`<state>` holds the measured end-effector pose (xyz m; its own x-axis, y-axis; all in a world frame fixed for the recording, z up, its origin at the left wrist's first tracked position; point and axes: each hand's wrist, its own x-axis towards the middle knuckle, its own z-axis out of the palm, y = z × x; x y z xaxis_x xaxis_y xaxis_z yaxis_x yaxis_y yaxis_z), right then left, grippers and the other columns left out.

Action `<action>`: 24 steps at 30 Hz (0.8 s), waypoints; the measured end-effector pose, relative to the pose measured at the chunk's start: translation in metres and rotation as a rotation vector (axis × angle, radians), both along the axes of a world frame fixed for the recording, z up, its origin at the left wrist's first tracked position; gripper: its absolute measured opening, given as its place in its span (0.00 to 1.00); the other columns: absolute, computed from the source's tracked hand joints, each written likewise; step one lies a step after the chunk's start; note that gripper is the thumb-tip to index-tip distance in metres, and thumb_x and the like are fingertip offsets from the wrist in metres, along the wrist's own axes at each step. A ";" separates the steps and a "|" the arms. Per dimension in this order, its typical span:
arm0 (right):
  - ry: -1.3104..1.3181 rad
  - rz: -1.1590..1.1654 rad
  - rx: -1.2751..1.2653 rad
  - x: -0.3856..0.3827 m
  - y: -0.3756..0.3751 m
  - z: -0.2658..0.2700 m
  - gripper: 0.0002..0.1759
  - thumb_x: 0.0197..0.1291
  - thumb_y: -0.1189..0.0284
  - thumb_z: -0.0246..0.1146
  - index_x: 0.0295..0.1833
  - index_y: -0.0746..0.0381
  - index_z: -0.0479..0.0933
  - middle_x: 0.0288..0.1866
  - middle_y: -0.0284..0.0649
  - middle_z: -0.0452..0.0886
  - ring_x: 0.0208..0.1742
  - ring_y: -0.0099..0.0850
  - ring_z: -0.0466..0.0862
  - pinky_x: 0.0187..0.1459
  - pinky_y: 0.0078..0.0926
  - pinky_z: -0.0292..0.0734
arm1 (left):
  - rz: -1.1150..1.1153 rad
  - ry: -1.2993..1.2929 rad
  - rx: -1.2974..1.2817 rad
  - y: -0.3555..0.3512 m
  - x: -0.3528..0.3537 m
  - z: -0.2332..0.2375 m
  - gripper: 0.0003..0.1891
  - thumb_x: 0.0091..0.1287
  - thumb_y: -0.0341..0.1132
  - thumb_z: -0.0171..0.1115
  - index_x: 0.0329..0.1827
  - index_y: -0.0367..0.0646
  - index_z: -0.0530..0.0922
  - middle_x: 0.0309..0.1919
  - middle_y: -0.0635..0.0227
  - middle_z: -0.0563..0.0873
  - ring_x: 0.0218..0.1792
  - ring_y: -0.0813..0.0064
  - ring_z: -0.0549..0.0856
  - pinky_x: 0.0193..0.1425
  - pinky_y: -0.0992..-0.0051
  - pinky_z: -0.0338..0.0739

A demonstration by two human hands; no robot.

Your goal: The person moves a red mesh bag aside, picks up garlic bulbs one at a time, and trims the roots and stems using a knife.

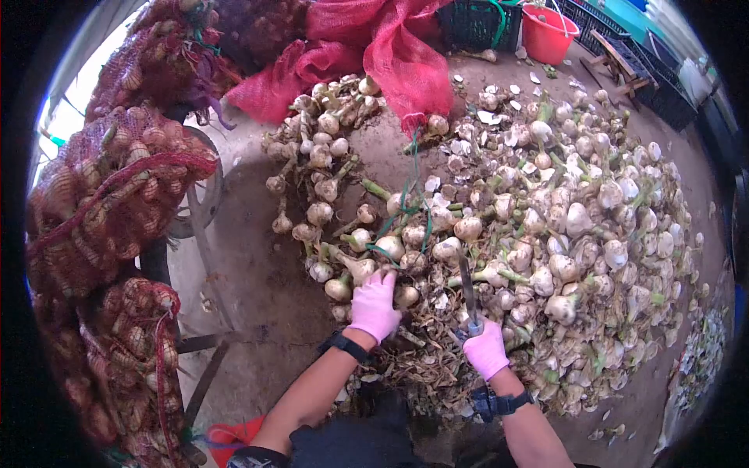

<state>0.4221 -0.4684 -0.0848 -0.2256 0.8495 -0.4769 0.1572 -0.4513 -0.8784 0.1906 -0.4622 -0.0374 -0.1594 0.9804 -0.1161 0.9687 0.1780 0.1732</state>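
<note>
My left hand point(374, 306), in a pink glove, is at the near edge of the garlic pile. Its bent fingers close against a garlic bulb point(361, 270) whose stem points up and left; the fingertips are partly hidden. Another garlic bulb point(406, 296) lies just right of that hand. My right hand point(487, 349), also pink-gloved, is wrapped around the handle of a knife point(467, 288). The narrow dark blade points away from me, over the peelings and beside several bulbs. Green twine point(402, 209) runs across the bulbs ahead of my left hand.
Stuffed red net sacks point(117, 187) stack along the left, near a metal frame point(204, 226). A pink-red net point(406, 66) drapes over the pile's far end. Behind it are a red bucket point(548, 35), a dark crate point(480, 27) and a wooden stool point(620, 66). Loose garlic point(577, 265) spreads rightward.
</note>
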 end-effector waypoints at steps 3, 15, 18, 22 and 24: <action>0.007 -0.012 -0.001 0.001 -0.001 -0.006 0.06 0.47 0.81 0.67 0.32 0.64 0.77 0.24 0.33 0.78 0.27 0.23 0.76 0.33 0.24 0.72 | -0.034 -0.050 -0.151 -0.012 0.018 0.001 0.40 0.42 0.35 0.74 0.63 0.44 0.68 0.54 0.52 0.75 0.53 0.51 0.77 0.55 0.59 0.75; -0.355 0.275 0.261 -0.006 0.006 0.063 0.07 0.47 0.80 0.66 0.33 0.63 0.77 0.24 0.38 0.81 0.26 0.28 0.81 0.30 0.27 0.74 | 0.208 -1.121 -0.022 -0.025 0.008 0.018 0.31 0.52 0.19 0.55 0.65 0.35 0.65 0.54 0.57 0.80 0.57 0.66 0.79 0.63 0.71 0.71; -0.406 0.331 0.377 -0.014 0.007 0.090 0.07 0.47 0.77 0.66 0.34 0.61 0.78 0.23 0.44 0.79 0.26 0.38 0.82 0.30 0.33 0.75 | 0.162 -1.107 0.036 -0.029 0.016 0.046 0.32 0.53 0.18 0.55 0.65 0.34 0.64 0.52 0.57 0.80 0.56 0.70 0.78 0.64 0.74 0.69; -0.442 0.430 0.521 -0.023 0.004 0.112 0.09 0.44 0.77 0.64 0.36 0.58 0.78 0.24 0.47 0.80 0.29 0.46 0.82 0.31 0.38 0.76 | 0.185 -1.087 -0.026 -0.034 0.031 0.067 0.30 0.54 0.23 0.63 0.63 0.36 0.66 0.48 0.59 0.80 0.49 0.73 0.81 0.55 0.73 0.74; -0.507 0.580 0.411 -0.024 0.005 0.122 0.10 0.46 0.71 0.62 0.38 0.57 0.76 0.35 0.45 0.83 0.38 0.46 0.83 0.39 0.42 0.77 | 0.142 -0.989 -0.023 -0.035 0.031 0.066 0.33 0.54 0.31 0.71 0.63 0.36 0.66 0.44 0.63 0.81 0.41 0.76 0.82 0.45 0.71 0.77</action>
<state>0.3985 -0.4633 0.0370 -0.5196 0.7931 -0.3178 0.6802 0.1589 -0.7156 0.2217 -0.4971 0.0284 -0.0964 0.9556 -0.2784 0.3606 0.2942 0.8851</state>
